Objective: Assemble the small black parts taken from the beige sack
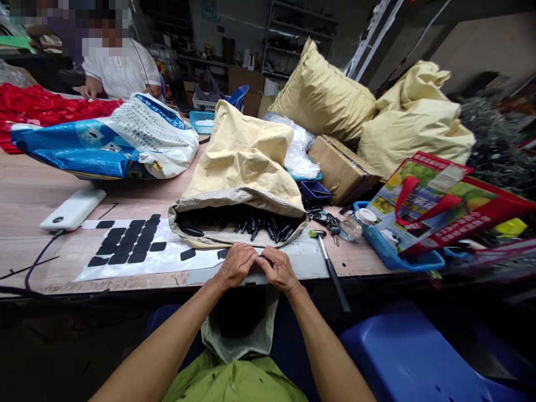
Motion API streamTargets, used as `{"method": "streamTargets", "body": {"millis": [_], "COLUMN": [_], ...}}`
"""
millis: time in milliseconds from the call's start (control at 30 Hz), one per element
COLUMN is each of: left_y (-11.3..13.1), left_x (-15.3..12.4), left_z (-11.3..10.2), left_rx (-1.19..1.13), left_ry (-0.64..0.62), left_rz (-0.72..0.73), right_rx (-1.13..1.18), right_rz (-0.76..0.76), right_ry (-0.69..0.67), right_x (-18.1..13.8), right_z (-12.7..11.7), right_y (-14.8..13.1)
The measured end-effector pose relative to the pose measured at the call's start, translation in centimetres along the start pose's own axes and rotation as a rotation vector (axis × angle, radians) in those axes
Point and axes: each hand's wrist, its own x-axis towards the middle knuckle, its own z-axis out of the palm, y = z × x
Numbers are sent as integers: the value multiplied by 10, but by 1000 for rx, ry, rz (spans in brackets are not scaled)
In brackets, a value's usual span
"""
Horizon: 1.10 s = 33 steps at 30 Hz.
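Note:
My left hand (238, 266) and my right hand (278, 270) meet at the table's front edge, thumbs and fingers closed. A sliver of something small and dark shows by the right thumb, but I cannot make out what it is. Just beyond them lies a cream sack (238, 162), its mouth facing me, with many black tapered parts (268, 228) inside. On the left, black rounded patches (129, 241) lie on a white sheet (90, 272), some overlapping in rows. Below my hands a second open sack (213, 335) rests on my lap; its inside is dark.
A hammer (329, 268) juts over the table edge on the right, near keys (335, 231) and a blue basket (397, 259). To the left are a white power bank (74, 209) and a blue-white bag (121, 139). A person (121, 72) sits across the table.

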Motion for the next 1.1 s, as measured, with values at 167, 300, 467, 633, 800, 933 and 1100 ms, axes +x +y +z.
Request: {"method": "streamTargets", "body": {"millis": [167,300,467,633,800,933,1100], "left_y": [-1,16,57,43,-13,-19,33], "left_x": [3,-4,-53,-107,-123,-121,-104], "left_z": [-1,-8,-1,54,104,107,56], "left_rx": [-27,-92,-219,-183,-67,-17,-78], "left_ry": [-5,49,31,-256,-391,-386,-451], "left_rz": [1,-29,17,-215,-661,-685,-363], "right_rx": [49,300,601,542,502,506,486], "right_rz": [13,98,305,315,330,323,314], "right_ry": [5,81,337,262,259,267,252], "right_x": [1,-4,-8,-5,-4,-4,-5], "right_z": [-3,-9,-9,-8,-8,-7,-6], "right_y": [0,4,14,14,14,16,18]}}
